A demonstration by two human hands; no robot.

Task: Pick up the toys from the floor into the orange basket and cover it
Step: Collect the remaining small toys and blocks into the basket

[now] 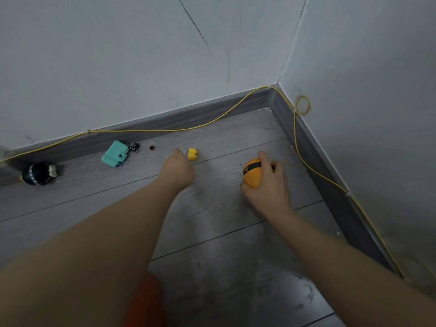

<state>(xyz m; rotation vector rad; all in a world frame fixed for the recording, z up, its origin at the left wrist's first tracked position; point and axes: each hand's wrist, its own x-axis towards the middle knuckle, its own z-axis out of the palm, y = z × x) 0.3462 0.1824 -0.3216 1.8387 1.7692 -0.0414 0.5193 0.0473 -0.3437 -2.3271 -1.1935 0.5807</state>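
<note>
Two hands, right grip round orange ball

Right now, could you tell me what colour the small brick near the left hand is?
The brick is yellow, seen in the head view.

both arms outstretched, left hand fisted

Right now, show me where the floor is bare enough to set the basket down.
Bare floor lies in the near planks between the two forearms, and also in the corner beyond the right hand. Crowded: the strip along the skirting with the dark round toy, teal toy, yellow brick and left hand.
</note>
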